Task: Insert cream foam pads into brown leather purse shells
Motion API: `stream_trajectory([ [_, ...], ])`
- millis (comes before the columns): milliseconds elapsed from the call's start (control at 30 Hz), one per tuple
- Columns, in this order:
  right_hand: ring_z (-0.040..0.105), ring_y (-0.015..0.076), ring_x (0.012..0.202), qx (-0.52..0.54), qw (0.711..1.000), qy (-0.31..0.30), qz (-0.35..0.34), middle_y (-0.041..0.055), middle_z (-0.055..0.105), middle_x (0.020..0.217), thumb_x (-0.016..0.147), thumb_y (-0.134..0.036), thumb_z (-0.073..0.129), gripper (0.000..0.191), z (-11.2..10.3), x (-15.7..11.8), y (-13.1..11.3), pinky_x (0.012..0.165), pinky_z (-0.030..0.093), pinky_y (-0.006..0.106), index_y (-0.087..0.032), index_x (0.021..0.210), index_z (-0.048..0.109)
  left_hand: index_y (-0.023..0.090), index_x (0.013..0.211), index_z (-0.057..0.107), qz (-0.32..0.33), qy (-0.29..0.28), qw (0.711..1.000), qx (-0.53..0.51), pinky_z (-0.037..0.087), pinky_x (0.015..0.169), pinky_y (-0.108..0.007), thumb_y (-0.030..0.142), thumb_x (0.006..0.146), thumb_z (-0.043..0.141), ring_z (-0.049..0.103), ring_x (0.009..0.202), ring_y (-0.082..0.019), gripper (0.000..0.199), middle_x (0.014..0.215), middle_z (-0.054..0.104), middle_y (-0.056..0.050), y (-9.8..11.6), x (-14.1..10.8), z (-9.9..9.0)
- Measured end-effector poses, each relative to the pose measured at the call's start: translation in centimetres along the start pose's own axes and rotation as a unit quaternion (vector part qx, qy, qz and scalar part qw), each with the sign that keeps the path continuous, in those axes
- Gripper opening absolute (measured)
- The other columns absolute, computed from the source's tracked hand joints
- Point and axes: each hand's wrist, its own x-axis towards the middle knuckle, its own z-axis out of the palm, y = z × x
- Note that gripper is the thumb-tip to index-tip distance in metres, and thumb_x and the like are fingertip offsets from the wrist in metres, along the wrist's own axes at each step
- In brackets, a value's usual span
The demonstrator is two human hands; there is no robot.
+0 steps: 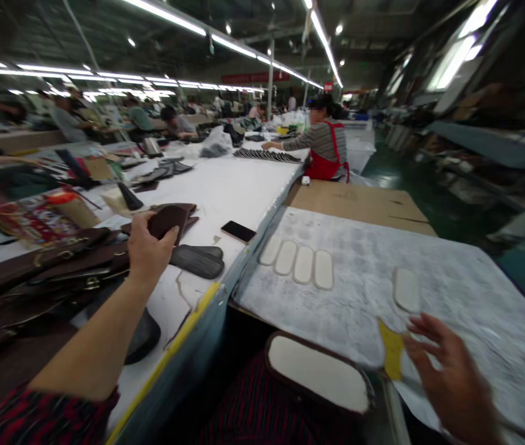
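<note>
My left hand (pixel 151 247) grips a dark brown leather piece (pixel 169 222) above the white table, its thumb pressed to the near side. Just beyond the wrist, dark grey rounded oblong pieces (pixel 197 261) lie stacked. Over the side board, my right hand (pixel 448 371) has its fingers apart and appears to hold nothing. Its fingertips are close to a yellow patch (pixel 392 349) at the board's edge and below a single white rounded oblong pad (pixel 407 289). On my lap rests a dark-rimmed piece with a white oblong panel (pixel 318 372).
Several white oblong pads (pixel 303 264) lie in a row on the grey-stained board (pixel 359 247). A phone (pixel 238 232) is on the white table (pixel 225 191). Brown leather bags (pixel 49 266) are heaped at left. A person in a red apron (pixel 329 148) works farther along the table.
</note>
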Motion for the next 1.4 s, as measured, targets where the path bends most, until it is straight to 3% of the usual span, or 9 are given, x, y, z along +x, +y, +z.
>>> stream_trajectory([
  [67, 0.050, 0.0284, 0.107, 0.035, 0.994, -0.063, -0.084, 0.0134, 0.041, 0.128, 0.073, -0.046, 0.058, 0.071, 0.3, -0.6, -5.5, 0.089, 0.042, 0.044, -0.022, 0.132, 0.027, 0.019, 0.106, 0.053, 0.092, -0.167, 0.978, -0.083, 0.040, 0.084, -0.026, 0.038, 0.074, 0.061, 0.054, 0.090, -0.016, 0.038, 0.099, 0.059, 0.000, 2.3, -5.2, -0.3],
  [167, 0.036, 0.0322, 0.119, 0.087, 0.956, -0.257, -0.115, 0.0142, 0.034, 0.134, 0.056, -0.052, 0.071, 0.104, 1.2, -1.4, -9.6, 0.097, 0.034, 0.045, -0.018, 0.138, 0.016, 0.019, 0.095, 0.059, 0.044, -0.410, 0.880, -0.234, 0.045, 0.071, -0.024, 0.038, 0.077, 0.056, 0.058, 0.079, -0.016, 0.026, 0.085, 0.064, 0.000, 3.5, -13.4, -0.1],
  [300, 0.058, 0.0184, 0.076, 0.176, 0.793, -0.581, 0.051, 0.0019, 0.062, 0.088, 0.061, -0.040, 0.069, 0.049, 1.2, -3.5, -7.6, 0.062, 0.047, 0.022, -0.018, 0.104, 0.059, 0.019, 0.103, 0.057, -0.120, -0.507, 0.788, -0.329, 0.046, 0.073, -0.025, 0.037, 0.082, 0.047, 0.058, 0.082, -0.017, 0.029, 0.092, 0.064, -0.002, 1.6, -19.5, 1.8],
  [367, 0.052, 0.0111, 0.058, 0.216, 0.730, -0.632, 0.143, -0.0022, 0.060, 0.068, 0.068, -0.032, 0.063, 0.022, 1.1, -4.7, -5.3, 0.049, 0.039, 0.017, -0.015, 0.083, 0.064, 0.019, 0.099, 0.057, -0.131, -0.546, 0.772, -0.299, 0.045, 0.075, -0.026, 0.038, 0.084, 0.043, 0.057, 0.082, -0.017, 0.028, 0.090, 0.064, -0.002, 0.4, -20.3, 3.1],
  [433, 0.049, 0.0096, 0.056, 0.249, 0.737, -0.591, 0.211, -0.0026, 0.058, 0.064, 0.071, -0.029, 0.059, 0.018, 1.1, -5.6, -3.3, 0.049, 0.038, 0.017, -0.014, 0.080, 0.062, 0.018, 0.084, 0.058, -0.081, -0.577, 0.784, -0.216, 0.044, 0.069, -0.024, 0.040, 0.085, 0.040, 0.056, 0.074, -0.016, 0.029, 0.078, 0.061, -0.001, -0.5, -20.5, 4.3],
  [567, 0.052, 0.0133, 0.061, 0.234, 0.814, -0.440, 0.299, 0.0013, 0.059, 0.071, 0.075, -0.041, 0.053, 0.031, 1.6, -6.0, -1.2, 0.051, 0.043, 0.020, -0.014, 0.091, 0.058, 0.019, 0.061, 0.046, 0.004, -0.587, 0.805, -0.082, 0.040, 0.055, -0.022, 0.045, 0.085, 0.035, 0.053, 0.054, -0.013, 0.037, 0.054, 0.050, 0.003, -1.2, -20.7, 6.7],
  [733, 0.048, 0.0122, 0.046, 0.188, 0.847, -0.358, 0.345, -0.0023, 0.050, 0.052, 0.075, -0.052, 0.048, 0.035, 3.0, -6.0, -0.4, 0.041, 0.040, 0.021, -0.017, 0.071, 0.054, 0.019, 0.058, 0.042, -0.083, -0.611, 0.784, -0.068, 0.037, 0.040, -0.020, 0.050, 0.079, 0.041, 0.053, 0.042, -0.012, 0.038, 0.048, 0.051, 0.004, -1.5, -20.9, 9.2],
  [1233, 0.059, 0.0195, 0.071, 0.192, 0.842, -0.278, 0.421, 0.0053, 0.064, 0.091, 0.070, -0.057, 0.049, 0.046, 4.7, -6.2, -0.5, 0.044, 0.045, 0.021, -0.020, 0.097, 0.056, 0.018, 0.057, 0.045, -0.149, -0.624, 0.759, -0.109, 0.031, 0.035, -0.018, 0.046, 0.074, 0.050, 0.042, 0.034, -0.008, 0.033, 0.042, 0.048, 0.005, -2.1, -19.8, 10.9],
  [1400, 0.059, 0.0189, 0.069, 0.196, 0.826, -0.340, 0.405, 0.0037, 0.065, 0.085, 0.072, -0.054, 0.051, 0.046, 4.4, -6.0, 0.4, 0.050, 0.048, 0.024, -0.019, 0.101, 0.056, 0.018, 0.057, 0.045, -0.132, -0.619, 0.765, -0.120, 0.029, 0.037, -0.018, 0.047, 0.073, 0.051, 0.041, 0.036, -0.008, 0.034, 0.041, 0.046, 0.006, -2.7, -19.8, 11.1],
])
